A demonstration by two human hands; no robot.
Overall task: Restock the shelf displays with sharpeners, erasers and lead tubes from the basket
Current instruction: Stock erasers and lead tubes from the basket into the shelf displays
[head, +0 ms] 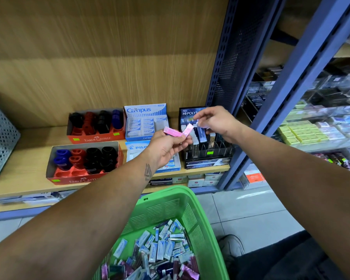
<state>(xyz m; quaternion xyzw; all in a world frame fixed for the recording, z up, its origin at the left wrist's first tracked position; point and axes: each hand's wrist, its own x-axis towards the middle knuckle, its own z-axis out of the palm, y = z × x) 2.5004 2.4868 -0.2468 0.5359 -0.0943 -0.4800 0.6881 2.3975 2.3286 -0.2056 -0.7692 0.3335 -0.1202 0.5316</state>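
My left hand (166,147) holds two pink lead tubes (179,131) in front of the shelf, beside the black Hi-Polymer lead display rack (207,150). Just above the rack's slots, my right hand (215,122) pinches a blue lead tube (201,133). Below me stands the green basket (192,201), filled with several erasers and lead tubes. On the shelf sit two red Faber-Castell sharpener boxes (83,160), (95,126), a blue Campus eraser box (144,122) and a Pilot eraser box (134,150) partly hidden by my left hand.
A grey perforated metal bin (0,138) stands at the shelf's left end. A blue steel upright (287,93) divides this bay from shelves of boxed stationery on the right. Lower shelves hold more boxes. A shoe (232,245) is on the tiled floor.
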